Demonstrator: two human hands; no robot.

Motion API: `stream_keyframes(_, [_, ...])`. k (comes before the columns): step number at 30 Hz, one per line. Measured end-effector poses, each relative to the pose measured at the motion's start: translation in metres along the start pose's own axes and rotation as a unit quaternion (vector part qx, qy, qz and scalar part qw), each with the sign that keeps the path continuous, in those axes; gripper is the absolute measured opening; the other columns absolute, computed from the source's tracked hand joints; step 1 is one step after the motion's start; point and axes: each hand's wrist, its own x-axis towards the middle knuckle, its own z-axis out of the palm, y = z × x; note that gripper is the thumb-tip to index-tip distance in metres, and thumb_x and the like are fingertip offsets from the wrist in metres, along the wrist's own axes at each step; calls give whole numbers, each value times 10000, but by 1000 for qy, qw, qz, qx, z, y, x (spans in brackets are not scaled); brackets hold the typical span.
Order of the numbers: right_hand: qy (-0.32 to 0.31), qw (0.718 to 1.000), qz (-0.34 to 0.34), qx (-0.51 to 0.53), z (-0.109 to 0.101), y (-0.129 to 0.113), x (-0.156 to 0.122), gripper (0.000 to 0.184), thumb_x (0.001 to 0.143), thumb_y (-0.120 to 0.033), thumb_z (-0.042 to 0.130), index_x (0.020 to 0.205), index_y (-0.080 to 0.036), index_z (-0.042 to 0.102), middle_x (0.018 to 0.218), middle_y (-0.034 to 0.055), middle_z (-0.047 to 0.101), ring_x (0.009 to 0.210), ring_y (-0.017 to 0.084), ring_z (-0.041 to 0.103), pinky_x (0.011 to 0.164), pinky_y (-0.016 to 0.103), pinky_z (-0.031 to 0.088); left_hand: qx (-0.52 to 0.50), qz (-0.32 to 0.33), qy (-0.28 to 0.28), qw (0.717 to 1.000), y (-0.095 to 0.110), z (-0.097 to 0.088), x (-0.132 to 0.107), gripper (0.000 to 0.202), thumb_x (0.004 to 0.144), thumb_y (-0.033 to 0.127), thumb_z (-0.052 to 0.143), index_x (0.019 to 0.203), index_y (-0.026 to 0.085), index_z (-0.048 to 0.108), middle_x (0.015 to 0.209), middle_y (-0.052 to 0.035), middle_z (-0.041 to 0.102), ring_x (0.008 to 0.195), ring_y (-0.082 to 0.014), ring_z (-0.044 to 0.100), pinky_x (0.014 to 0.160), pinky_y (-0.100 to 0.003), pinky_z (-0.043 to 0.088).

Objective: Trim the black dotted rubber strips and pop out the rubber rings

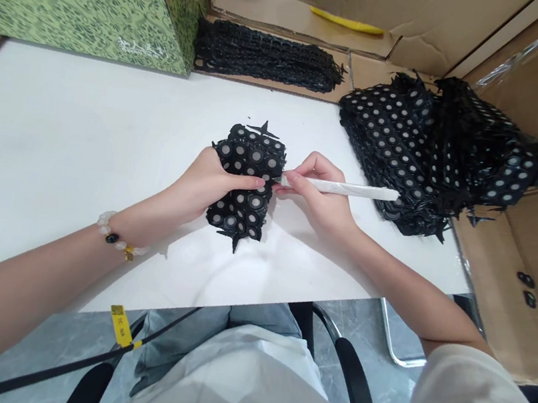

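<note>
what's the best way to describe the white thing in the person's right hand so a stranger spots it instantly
Start at the white tabletop and find the black sheet of grey-centred discs near its middle, held by the left hand. The right hand grips a slim white-wrapped tool, its narrow tip at the sheet. It is the only long, pale thing there, with its far end reaching towards the black heap.

Left arm [36, 268] enters from lower left, right arm [412, 287] from lower right, both slanting in toward mid-frame. Left hand [214, 183] palm down, wrist slightly bent, left fingers [246, 181] extended rightward and close together. Right hand [320, 196] turned inward, right fingers [295, 180] curled in a pinch. Fingertips of the two hands just apart, not touching
</note>
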Motion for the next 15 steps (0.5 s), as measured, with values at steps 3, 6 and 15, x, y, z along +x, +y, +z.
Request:
stream_keyframes(3, [2,1000,-3,-8,0,2,-1,358,821,-496,782,759,-242,538,739,-36,658,740,180,734,734,358,627,0,-5,6,1000,0,-1,0,434,649,276,877,1053,172,761,1171,-111,762,1117,-345,689,1018,-505,550])
stream_keyframes(6, [8,999,-22,-23,1,3,-2,351,831,-506,772,768,-243,548,759,-31,664,768,180,736,738,352,629,-6,-5,4,1000,0,-1,0,427,646,256,875,1053,192,765,1180,-100,760,1135,-343,688,1024,-491,552])
stream_keyframes(15, [-3,999,-32,-17,2,3,-4,342,859,-500,748,792,-241,536,764,-29,680,770,176,747,728,336,627,8,-24,12,1000,0,-3,0,375,628,287,887,969,192,764,1083,-92,785,1086,-368,704,975,-520,573])
